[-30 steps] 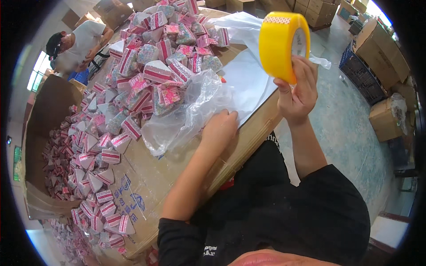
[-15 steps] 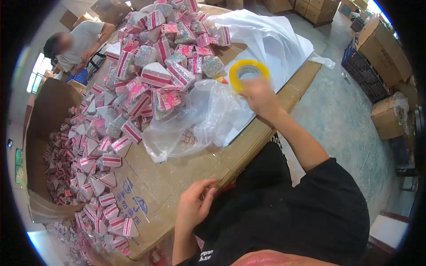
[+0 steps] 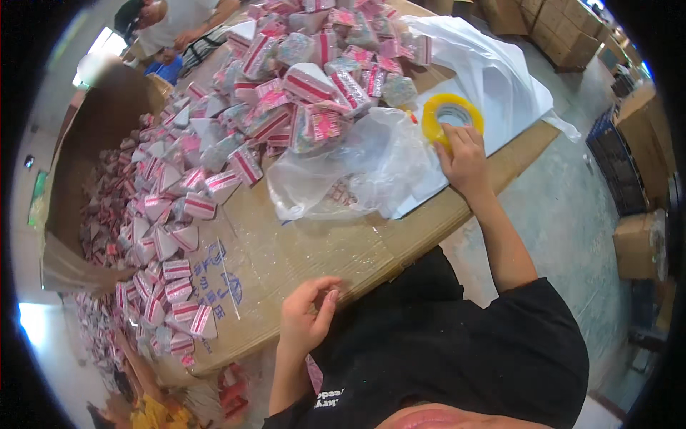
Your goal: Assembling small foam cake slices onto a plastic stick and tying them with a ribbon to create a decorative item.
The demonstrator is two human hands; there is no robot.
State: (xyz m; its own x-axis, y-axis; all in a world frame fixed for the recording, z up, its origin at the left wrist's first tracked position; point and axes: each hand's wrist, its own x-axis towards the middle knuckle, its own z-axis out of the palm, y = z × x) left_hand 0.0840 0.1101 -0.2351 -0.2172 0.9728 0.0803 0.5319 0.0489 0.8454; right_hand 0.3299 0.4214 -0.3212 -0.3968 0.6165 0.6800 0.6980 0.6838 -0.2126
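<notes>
My right hand grips a roll of clear tape with a yellow rim, fingers over its lower right edge. The roll is at the near side of white sheeting, next to a crumpled clear plastic bag. My left hand is by the near edge of the cardboard-topped table. Its fingers are loosely curled, the thumb stands apart from them, and nothing shows between. Beyond the bag rises a heap of small wedge-shaped packs, white and pink like cake slices, some with pink cards.
A tall open carton on the left holds many more wedges. Across the table a person in a white top sits; another in yellow is at the lower left. Cartons and a dark crate stand on the floor at right.
The view has shifted, so the table's contents appear farther right and higher. My right hand still grips the tape roll. A person in yellow has come into view at the lower left.
</notes>
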